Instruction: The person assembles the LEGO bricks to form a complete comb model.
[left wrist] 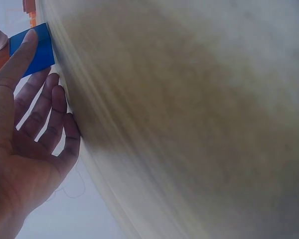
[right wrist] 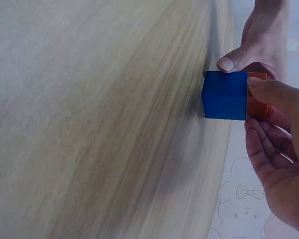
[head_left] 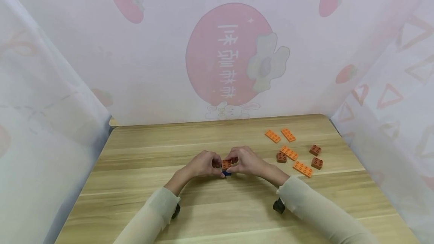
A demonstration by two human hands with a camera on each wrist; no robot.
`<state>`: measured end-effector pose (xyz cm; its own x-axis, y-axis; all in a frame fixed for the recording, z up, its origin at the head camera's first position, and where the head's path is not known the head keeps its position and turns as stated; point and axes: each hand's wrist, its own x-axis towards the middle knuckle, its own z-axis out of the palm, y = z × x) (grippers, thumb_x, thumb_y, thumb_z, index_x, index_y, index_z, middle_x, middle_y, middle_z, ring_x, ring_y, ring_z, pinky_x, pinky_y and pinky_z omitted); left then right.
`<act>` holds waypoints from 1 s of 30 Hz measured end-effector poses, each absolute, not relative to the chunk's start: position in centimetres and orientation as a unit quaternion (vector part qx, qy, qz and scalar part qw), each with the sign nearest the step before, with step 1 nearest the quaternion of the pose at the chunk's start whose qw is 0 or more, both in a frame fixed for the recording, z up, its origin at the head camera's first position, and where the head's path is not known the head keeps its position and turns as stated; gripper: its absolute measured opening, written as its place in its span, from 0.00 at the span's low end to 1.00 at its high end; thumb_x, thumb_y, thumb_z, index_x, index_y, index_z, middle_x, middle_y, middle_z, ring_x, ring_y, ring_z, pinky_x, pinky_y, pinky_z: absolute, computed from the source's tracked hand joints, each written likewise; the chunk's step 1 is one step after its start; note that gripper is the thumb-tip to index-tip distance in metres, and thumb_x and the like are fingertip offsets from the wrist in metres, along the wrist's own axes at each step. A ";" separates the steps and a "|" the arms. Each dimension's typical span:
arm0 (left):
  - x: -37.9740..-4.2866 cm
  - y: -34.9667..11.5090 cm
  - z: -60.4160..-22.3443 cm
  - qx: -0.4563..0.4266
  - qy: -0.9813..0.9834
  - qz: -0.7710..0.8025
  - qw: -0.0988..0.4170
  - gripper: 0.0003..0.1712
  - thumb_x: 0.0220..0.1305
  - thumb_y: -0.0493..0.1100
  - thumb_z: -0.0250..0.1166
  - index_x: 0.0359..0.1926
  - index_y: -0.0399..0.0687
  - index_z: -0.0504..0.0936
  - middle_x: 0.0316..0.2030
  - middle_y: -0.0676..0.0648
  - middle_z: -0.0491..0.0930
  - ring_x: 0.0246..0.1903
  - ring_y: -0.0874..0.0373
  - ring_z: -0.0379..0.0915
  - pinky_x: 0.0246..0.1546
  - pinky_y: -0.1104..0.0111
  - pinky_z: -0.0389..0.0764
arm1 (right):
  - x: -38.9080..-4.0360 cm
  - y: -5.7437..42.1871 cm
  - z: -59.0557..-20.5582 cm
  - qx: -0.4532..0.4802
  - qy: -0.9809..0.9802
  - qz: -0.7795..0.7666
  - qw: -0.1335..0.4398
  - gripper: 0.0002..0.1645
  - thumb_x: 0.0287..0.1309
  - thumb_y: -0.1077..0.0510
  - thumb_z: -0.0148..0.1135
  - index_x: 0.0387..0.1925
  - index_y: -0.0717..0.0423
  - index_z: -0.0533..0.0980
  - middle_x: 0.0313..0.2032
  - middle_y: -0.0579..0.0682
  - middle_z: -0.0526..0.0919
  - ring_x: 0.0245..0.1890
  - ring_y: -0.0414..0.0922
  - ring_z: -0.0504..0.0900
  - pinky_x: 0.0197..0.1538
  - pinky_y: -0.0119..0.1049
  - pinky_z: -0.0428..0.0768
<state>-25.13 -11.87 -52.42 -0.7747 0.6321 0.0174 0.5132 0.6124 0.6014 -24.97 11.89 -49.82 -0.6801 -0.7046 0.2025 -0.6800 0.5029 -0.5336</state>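
Note:
In the middle of the table, a reddish-brown toy brick [head_left: 226, 164] with studs on top sits on a blue block [right wrist: 225, 95]. My left hand [head_left: 204, 164] pinches the blue block from the left, its thumb lying along the side in the left wrist view. From the right, my right hand [head_left: 247, 161] holds the brown brick between thumb and fingers. The right wrist view shows the two pieces pressed together face to face, close over the wood. Only a sliver of blue shows below the brown brick in the head view.
To the right on the wooden table [head_left: 142, 150] lie several flat orange plates [head_left: 303, 169] and a few small brown bricks [head_left: 317, 163]. One brown brick [head_left: 281, 157] lies right beside an orange plate. Printed white curtains [head_left: 156, 67] stand around the table's back and sides.

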 end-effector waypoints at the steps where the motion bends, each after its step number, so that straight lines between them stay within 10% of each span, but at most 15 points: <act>1: -25.1 -11.9 -52.4 0.321 0.893 0.301 0.098 0.15 0.56 0.51 0.84 0.34 0.51 0.87 0.29 0.58 0.84 0.28 0.67 0.76 0.32 0.71 0.80 | -25.0 11.9 -49.8 -0.400 0.867 -0.298 0.020 0.18 0.54 0.57 0.84 0.46 0.57 0.89 0.38 0.45 0.88 0.36 0.40 0.85 0.40 0.29 0.82; 30: -24.9 -11.9 -52.1 0.332 0.891 0.295 0.091 0.15 0.55 0.49 0.84 0.35 0.50 0.87 0.30 0.57 0.85 0.29 0.66 0.77 0.34 0.71 0.81 | -24.6 13.6 -49.3 -0.407 0.860 -0.305 0.040 0.27 0.61 0.51 0.79 0.57 0.60 0.84 0.51 0.52 0.87 0.45 0.49 0.89 0.47 0.39 0.88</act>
<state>-24.87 -11.87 -52.10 -0.7634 0.6450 0.0346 0.5379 0.6052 0.5868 -24.56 13.65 -49.28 -0.6651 -0.7250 0.1787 -0.6758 0.4827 -0.5570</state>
